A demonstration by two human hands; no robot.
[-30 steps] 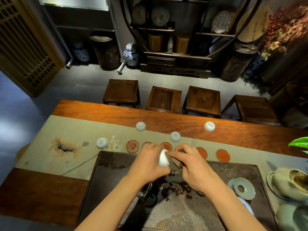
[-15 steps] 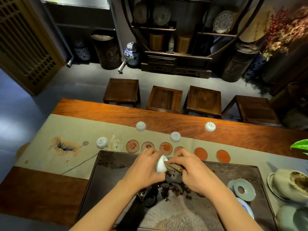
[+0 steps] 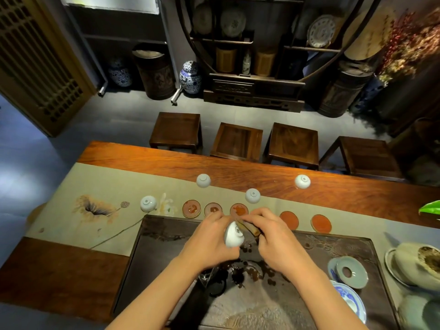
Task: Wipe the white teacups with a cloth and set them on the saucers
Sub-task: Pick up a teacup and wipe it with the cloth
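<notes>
Above the dark tea tray (image 3: 166, 236), the left hand (image 3: 209, 244) grasps a white teacup (image 3: 234, 237) tilted sideways; the right hand (image 3: 273, 236) pinches a folded brown cloth (image 3: 248, 227) against it.

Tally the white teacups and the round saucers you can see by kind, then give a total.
Teacups: 5, one in the left hand, four upside down at.
Saucers: 5 visible, at; the hands may hide another.
Total: 10.
</notes>
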